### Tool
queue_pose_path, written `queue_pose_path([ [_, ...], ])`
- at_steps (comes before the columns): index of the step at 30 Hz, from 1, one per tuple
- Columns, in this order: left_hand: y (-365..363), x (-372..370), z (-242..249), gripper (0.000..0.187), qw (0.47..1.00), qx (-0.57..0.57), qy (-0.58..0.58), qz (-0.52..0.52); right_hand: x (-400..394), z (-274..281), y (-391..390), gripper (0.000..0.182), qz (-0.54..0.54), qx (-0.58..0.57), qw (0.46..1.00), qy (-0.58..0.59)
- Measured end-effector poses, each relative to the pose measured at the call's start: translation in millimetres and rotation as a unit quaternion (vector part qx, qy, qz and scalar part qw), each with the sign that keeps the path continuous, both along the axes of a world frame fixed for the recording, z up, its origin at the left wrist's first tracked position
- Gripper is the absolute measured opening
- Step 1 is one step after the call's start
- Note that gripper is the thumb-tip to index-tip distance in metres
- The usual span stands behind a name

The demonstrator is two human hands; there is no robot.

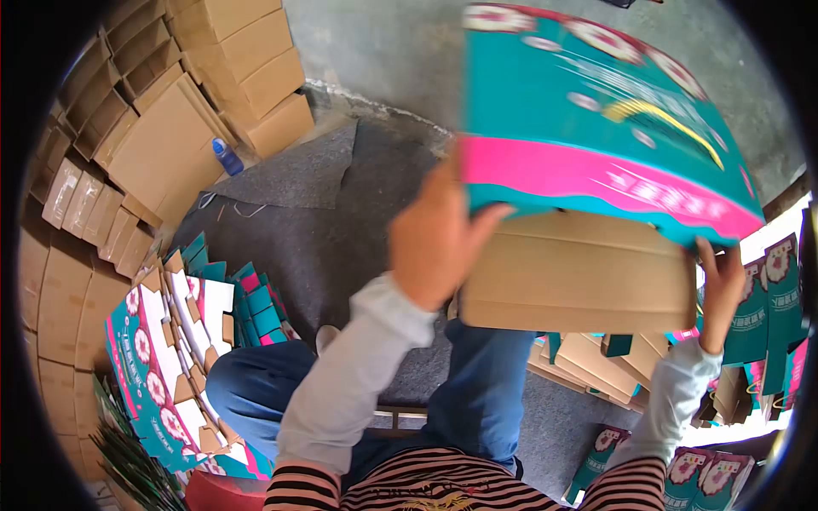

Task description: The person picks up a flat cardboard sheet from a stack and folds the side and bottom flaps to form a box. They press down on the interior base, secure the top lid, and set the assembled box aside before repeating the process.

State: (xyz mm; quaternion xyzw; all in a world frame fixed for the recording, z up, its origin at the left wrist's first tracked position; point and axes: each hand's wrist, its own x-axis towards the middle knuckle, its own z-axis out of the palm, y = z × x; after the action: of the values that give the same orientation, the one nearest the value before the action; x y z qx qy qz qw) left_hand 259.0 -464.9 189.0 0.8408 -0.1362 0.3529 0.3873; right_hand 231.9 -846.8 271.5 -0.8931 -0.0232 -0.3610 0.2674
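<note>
In front of me, raised above my knees, is a teal and pink printed cardboard box (579,111) with a yellow handle on its printed face. A plain brown cardboard flap (579,272) spreads below its lower edge. My left hand (439,234) is closed on the box's left edge, thumb in front and fingers hidden behind. At the lower right corner, my right hand (720,277) also grips the box. The upper part of the box is smeared by motion.
A stack of folded teal and white cartons (170,366) leans at my left. Brown boxes (247,60) are piled along the left side, near a blue bottle (227,157). More flat cartons (596,366) lie at my right, beside printed teal boxes (707,477).
</note>
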Motion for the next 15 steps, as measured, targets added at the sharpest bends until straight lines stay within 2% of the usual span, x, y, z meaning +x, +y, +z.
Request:
queue_pose_path([
  [1,-26,6,3,0.082,0.998,0.005,-0.04,-0.038,-24,8,-27,0.024,-0.077,-0.054,0.996,0.01],
  [3,-80,10,12,0.074,0.992,-0.048,-0.08,-0.085,-58,2,-83,0.028,-0.094,0.004,0.996,-0.005],
  [5,-128,13,10,0.089,0.987,-0.021,-0.08,-0.136,-95,-11,-146,0.029,-0.137,0.01,0.99,0.015],
  [9,-205,7,-3,0.085,0.971,-0.004,-0.048,-0.233,-140,-38,-179,0.032,-0.194,0.011,0.981,0.01],
  [11,-224,1,-2,0.082,0.967,0.022,-0.023,-0.254,-153,-58,-215,0.035,-0.213,0.016,0.976,0.032],
  [13,-232,-6,9,0.08,0.965,0.065,0.012,-0.254,-162,-79,-262,0.038,-0.221,0.078,0.971,0.05],
  [14,-236,-8,13,0.082,0.959,0.052,0.051,-0.274,-166,-88,-277,0.039,-0.224,0.11,0.966,0.061],
  [15,-244,-8,10,0.083,0.957,0.041,0.037,-0.285,-172,-91,-287,0.041,-0.236,0.116,0.963,0.062],
])
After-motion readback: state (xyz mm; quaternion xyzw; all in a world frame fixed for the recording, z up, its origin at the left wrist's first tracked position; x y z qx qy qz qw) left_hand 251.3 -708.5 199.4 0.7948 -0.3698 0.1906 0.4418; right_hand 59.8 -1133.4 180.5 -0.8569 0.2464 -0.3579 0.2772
